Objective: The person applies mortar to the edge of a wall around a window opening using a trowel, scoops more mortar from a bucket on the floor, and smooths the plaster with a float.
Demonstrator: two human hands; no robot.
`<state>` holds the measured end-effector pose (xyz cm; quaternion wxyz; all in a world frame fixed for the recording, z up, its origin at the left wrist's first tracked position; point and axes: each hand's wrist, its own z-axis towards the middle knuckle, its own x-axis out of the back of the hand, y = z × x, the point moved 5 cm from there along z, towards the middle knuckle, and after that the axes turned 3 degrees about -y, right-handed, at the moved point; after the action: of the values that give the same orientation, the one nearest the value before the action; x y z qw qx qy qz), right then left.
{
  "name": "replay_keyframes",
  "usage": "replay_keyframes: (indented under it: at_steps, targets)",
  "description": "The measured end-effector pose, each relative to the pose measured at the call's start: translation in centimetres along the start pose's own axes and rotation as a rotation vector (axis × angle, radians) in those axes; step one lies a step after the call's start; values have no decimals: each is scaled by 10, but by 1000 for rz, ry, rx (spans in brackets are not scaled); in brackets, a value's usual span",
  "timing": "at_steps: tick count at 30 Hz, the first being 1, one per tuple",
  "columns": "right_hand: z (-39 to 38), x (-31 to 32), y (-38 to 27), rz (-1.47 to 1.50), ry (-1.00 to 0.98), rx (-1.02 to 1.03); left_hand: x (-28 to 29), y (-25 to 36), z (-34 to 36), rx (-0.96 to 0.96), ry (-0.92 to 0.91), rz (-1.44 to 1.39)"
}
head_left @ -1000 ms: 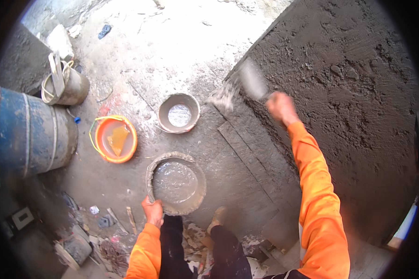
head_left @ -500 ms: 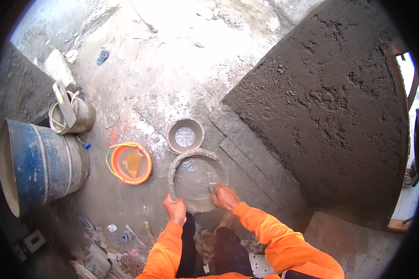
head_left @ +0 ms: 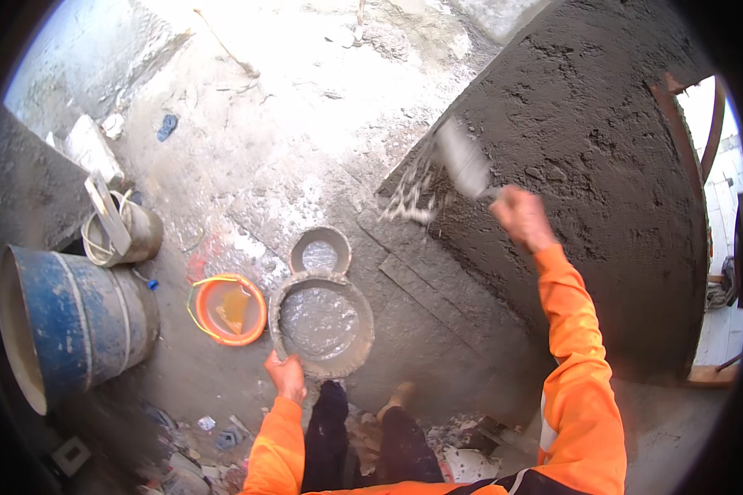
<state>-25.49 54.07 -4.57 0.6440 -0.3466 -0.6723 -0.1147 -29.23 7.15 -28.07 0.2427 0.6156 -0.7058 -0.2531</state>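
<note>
My right hand (head_left: 523, 218) is raised at the right, closed on the handle of a trowel (head_left: 464, 158) whose blade is blurred by motion. Wet mortar (head_left: 410, 204) flies off in streaks beside the blade, close to the left edge of the grey plastered wall (head_left: 586, 214). Low in the middle, my left hand (head_left: 287, 376) grips the rim of a large round basin (head_left: 362, 340). Wet grey mortar (head_left: 318, 322) lies inside it. A smaller round bucket (head_left: 320, 251) stands just beyond the basin, touching or nearly touching its rim.
Left of the basin stands an orange bucket (head_left: 260, 318) with water and a yellowish thing inside. Farther left are a blue barrel (head_left: 74, 322) lying tilted and a grey pail (head_left: 144, 233) with a board and cord. Rubble (head_left: 186, 470) lies around my feet.
My right hand has swung up and right from the basin with the trowel, and mortar now flies from it. The left hand stays on the rim. The view has shifted slightly.
</note>
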Motion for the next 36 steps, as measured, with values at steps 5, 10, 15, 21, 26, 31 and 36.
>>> replay_keyframes:
  at_steps: [5,10,15,21,26,31,36]
  targets:
    - [-110,10,-55,-22,-19,270,12,-2,-21,-117,-6,-27]
    - [-208,-157,-80,-354,-614,183,-11,12,-61,-206,-48,-86]
    - [-228,-191,-81,86,-594,161,-25,25,-115,-124,-59,-79]
    - [-241,-51,-47,244,-672,213,-33,-9,-137,-128,-63,-245]
    - [-136,19,43,688,-1001,-186,-42,-32,-161,-166,-3,-251]
    - [-108,145,46,-20,138,176,-41,-43,-200,-181,160,-232]
    - [-253,56,32,-203,-253,553,-65,-49,-257,-214,147,-210]
